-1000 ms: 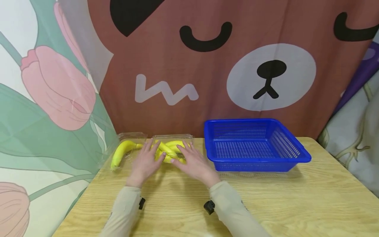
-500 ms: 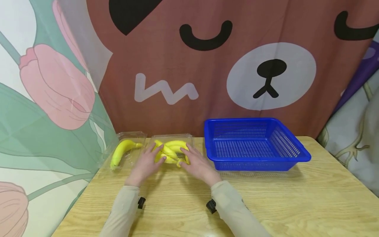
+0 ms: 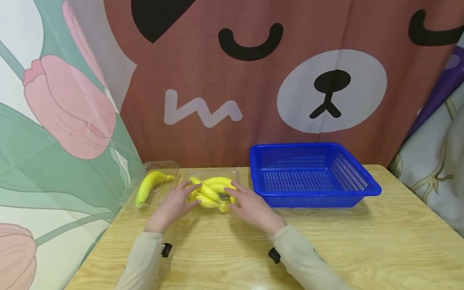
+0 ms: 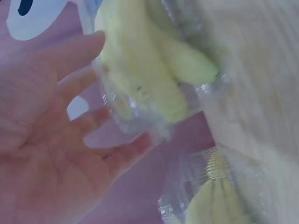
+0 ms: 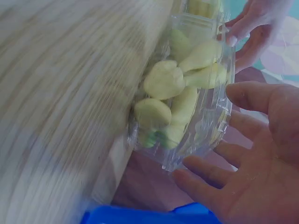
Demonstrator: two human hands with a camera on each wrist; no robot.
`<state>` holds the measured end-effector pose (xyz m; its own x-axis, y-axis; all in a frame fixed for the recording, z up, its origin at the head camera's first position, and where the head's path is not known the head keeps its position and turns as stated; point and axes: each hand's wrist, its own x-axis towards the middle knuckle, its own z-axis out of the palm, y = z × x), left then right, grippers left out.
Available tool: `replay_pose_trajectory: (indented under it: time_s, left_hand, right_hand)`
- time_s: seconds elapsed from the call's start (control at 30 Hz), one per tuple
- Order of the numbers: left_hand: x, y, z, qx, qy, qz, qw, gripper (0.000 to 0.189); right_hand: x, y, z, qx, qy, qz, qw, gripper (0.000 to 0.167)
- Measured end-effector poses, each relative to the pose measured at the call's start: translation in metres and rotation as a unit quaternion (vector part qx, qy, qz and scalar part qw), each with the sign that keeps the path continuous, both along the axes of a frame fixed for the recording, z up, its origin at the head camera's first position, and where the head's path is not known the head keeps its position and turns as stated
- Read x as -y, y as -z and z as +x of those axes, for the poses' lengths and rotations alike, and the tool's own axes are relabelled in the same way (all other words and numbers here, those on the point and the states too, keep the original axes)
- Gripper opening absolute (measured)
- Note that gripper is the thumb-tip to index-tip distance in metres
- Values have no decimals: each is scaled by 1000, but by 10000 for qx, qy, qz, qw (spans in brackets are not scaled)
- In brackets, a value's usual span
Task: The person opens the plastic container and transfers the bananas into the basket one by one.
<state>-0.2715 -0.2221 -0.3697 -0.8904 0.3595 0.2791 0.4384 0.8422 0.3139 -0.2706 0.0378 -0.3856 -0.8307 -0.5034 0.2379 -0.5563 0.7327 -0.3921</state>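
Several yellow bananas (image 3: 219, 186), some crossed over each other, lie in a clear plastic box (image 3: 208, 173) at the table's back. My left hand (image 3: 171, 207) is at the box's left side, fingers spread and fairly straight. Opposite it, my right hand (image 3: 255, 209) is at the right side, fingers also extended. In the left wrist view the left hand (image 4: 60, 126) has its fingertips at the box's edge. The right wrist view has the right hand (image 5: 257, 149) with fingertips near the box wall (image 5: 222, 126); firm contact is hard to tell.
To the left, a second clear plastic box (image 3: 164, 165) holds one banana (image 3: 148, 187). A blue perforated basket (image 3: 315, 201) stands to the right of the hands. Printed cloth (image 3: 203, 80) hangs behind the wooden table (image 3: 217, 249).
The box with several bananas has come slightly toward me. Both hands have drawn back a little and moved apart, so more of the bananas shows. The basket and left box stay put.
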Motion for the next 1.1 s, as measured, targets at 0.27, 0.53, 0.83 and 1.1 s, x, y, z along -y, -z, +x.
replay_pose_trajectory:
  time_s: [0.27, 0.53, 0.83, 1.1]
  left_hand:
    - [6, -15, 10, 839, 413, 217, 9954, 65]
    - [15, 4, -3, 1627, 93, 788, 9835, 109]
    - [19, 12, -5, 1655, 180, 1115, 9797, 97]
    - [16, 8, -3, 1746, 81, 1109, 9783, 91]
  right_hand:
    - [-12, -3, 19, -209, -96, 252, 9994, 51]
    - [-2, 4, 19, -769, 141, 44, 9969, 46]
    - [11, 13, 15, -1423, 518, -5, 9885, 52]
    - [11, 15, 11, -2033, 538, 451, 9766, 44]
